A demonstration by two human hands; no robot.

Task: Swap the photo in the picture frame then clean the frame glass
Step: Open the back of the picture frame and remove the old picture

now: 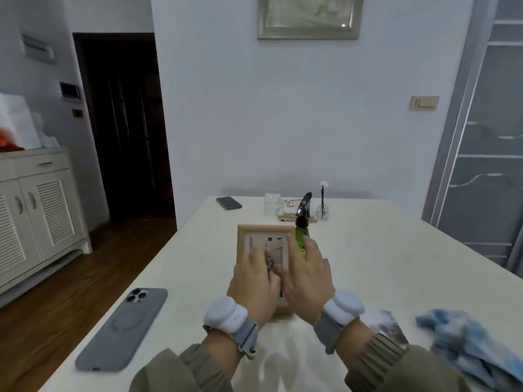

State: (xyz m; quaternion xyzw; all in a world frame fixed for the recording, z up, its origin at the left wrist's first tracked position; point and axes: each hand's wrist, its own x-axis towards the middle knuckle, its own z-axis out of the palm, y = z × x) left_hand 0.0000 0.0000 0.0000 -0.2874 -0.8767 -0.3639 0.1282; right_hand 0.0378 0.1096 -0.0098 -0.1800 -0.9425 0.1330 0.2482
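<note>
**Both hands on the picture frame**

We see the picture frame (266, 250) lying flat on the white counter (382, 264), and we take it as our landmark. Our left hand (254, 281) rests on its lower left part, fingers curled down onto the glass, though we cannot tell whether that grip closes on anything. Our right hand (307, 275) lies flat and open on the frame's right side, fingers spread, holding nothing. A photo (276, 251) shows in the frame between and beyond our fingers.

Just beyond the frame's far right corner stands a green spray bottle (301, 222) with a dark trigger head. Nearer to us and to the right of the frame, a loose photo (387, 323) lies on the counter, partly hidden by our right wrist, and farther right lies a blue and white cloth (458, 340). To the left of the frame lies a grey phone (124, 329), face down. Well beyond the frame, a second phone (229, 203) and a drinking glass (272, 203) sit by the wall.
</note>
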